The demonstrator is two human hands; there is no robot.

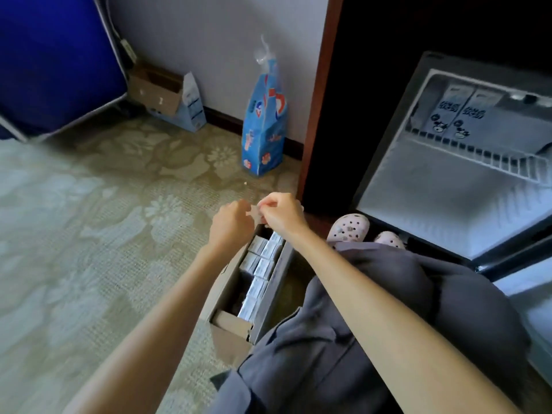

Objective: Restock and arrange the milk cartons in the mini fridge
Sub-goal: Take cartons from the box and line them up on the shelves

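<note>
Left hand (231,224) and right hand (282,215) both pinching a small scrap (254,213) above far end of box (230,297). Cartons (260,264) packed inside box; two more (457,115) on fridge (442,186) shelf. Risk: scrap dropped among cartons, or left on box, obstructing removal.

scrap (254,214) pinched between hands blurred; mini fridge (448,186) cut off right.
</note>
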